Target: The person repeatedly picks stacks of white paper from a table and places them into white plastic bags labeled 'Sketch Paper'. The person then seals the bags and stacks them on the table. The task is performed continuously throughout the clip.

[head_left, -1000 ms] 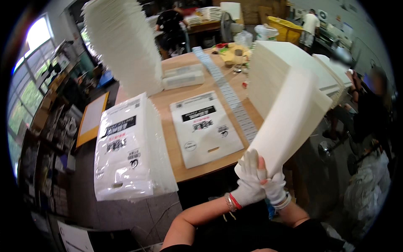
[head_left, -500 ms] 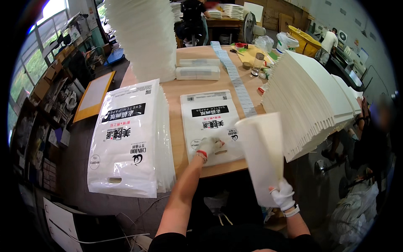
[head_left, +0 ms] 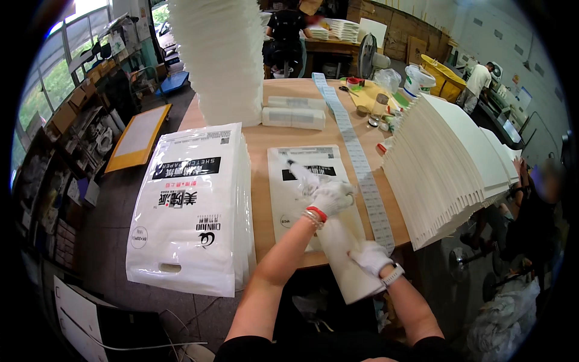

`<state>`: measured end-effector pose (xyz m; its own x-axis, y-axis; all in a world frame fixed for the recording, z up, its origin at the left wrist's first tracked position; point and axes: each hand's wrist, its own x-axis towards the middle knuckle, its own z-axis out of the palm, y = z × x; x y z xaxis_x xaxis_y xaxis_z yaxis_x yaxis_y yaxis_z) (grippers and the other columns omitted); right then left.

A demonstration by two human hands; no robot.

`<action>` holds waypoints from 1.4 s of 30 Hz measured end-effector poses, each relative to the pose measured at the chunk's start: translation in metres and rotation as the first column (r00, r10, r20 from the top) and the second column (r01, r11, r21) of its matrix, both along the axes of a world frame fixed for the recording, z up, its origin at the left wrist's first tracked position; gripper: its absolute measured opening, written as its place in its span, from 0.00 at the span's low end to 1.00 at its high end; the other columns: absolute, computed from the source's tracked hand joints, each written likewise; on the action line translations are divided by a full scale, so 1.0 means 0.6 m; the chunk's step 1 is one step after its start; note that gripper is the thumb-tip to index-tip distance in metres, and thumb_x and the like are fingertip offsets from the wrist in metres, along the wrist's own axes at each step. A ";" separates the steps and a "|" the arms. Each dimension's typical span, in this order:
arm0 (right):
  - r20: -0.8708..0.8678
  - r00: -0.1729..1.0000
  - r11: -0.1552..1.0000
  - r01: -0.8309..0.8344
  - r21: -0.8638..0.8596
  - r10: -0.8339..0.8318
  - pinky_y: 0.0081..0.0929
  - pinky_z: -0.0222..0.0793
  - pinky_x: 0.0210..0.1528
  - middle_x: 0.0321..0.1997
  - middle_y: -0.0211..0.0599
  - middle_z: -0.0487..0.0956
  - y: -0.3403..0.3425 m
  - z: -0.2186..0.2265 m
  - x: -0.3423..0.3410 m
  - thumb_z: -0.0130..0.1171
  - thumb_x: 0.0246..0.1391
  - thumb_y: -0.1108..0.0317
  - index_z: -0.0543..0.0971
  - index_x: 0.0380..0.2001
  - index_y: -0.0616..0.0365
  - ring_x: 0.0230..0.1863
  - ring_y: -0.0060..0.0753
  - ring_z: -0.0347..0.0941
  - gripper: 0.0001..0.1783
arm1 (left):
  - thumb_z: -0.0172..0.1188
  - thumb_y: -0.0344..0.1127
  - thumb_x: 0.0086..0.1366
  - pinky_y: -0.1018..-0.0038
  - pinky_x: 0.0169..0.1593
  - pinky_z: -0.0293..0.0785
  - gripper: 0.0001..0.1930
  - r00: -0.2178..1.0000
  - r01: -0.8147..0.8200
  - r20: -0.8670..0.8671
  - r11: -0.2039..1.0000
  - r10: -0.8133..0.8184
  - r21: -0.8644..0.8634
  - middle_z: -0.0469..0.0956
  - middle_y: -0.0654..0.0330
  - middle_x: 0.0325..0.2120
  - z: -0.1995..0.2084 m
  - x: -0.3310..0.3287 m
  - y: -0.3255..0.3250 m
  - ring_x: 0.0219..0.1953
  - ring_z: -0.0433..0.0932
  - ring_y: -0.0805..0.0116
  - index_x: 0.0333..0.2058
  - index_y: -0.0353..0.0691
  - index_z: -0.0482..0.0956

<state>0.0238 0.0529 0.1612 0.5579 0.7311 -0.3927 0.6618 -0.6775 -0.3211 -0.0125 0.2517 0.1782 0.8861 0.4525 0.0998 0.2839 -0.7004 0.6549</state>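
Note:
My left hand [head_left: 332, 198], in a white glove, is closed over the middle of a flat printed plastic bag [head_left: 281, 199] on the table. Crumpled translucent plastic sticks up just beyond its fingers, slightly blurred, and it appears to grip the bag's upper layer. Below that hand slants a bowed wad of off-white paper sheets [head_left: 347, 274]. My gloved right hand [head_left: 370, 257] grips the wad's right side near the table's front edge. The wad's upper end meets my left hand, which hides where it lies against the bag. To the left stands a thick pile of the same printed bags [head_left: 181, 208].
A tall white stack [head_left: 223, 66] rises at the back left, beside wrapped packs [head_left: 293, 118]. A strip of labels [head_left: 356, 154] runs down the table [head_left: 262, 238]. Fanned paper stacks [head_left: 446, 163] stand at the right. Scissors [head_left: 347, 90] and a jar [head_left: 379, 107] lie farther back.
The paper wad has swung left and down over the bag with my right hand. My left hand has lifted and moved away from me, and plastic now bunches up beyond it.

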 end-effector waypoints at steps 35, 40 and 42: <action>-0.943 0.256 0.779 0.538 0.322 0.214 0.23 0.70 0.40 0.40 0.36 0.76 -0.145 -0.065 -0.061 0.48 0.57 0.67 0.71 0.45 0.66 0.38 0.26 0.73 0.16 | 0.48 0.37 0.58 0.57 0.35 0.70 0.11 0.905 -0.259 0.224 0.886 0.362 -0.385 0.75 0.44 0.30 -0.270 -0.235 -0.259 0.33 0.74 0.45 0.36 0.36 0.71; -0.057 0.993 0.973 0.113 0.200 -0.103 0.42 0.68 0.38 0.35 0.50 0.77 -0.087 -0.073 -0.049 0.51 0.48 0.49 0.77 0.38 0.58 0.35 0.52 0.73 0.24 | 0.50 0.36 0.56 0.56 0.33 0.70 0.09 0.931 -0.299 0.088 0.879 0.355 -0.371 0.74 0.45 0.26 -0.290 -0.294 -0.289 0.29 0.74 0.44 0.30 0.36 0.68; -0.012 0.995 0.938 0.093 0.335 -0.095 0.43 0.67 0.38 0.35 0.50 0.77 -0.077 -0.106 -0.027 0.51 0.46 0.48 0.77 0.36 0.57 0.35 0.54 0.73 0.24 | 0.50 0.37 0.55 0.56 0.33 0.70 0.09 0.951 -0.292 0.020 0.913 0.310 -0.286 0.74 0.45 0.26 -0.265 -0.296 -0.297 0.29 0.74 0.44 0.29 0.36 0.68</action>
<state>0.0076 0.0067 0.0975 0.6317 0.7640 -0.1317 0.6022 -0.5905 -0.5373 -0.1900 0.0738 0.0191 0.6997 0.7143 -0.0162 0.4039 -0.3767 0.8337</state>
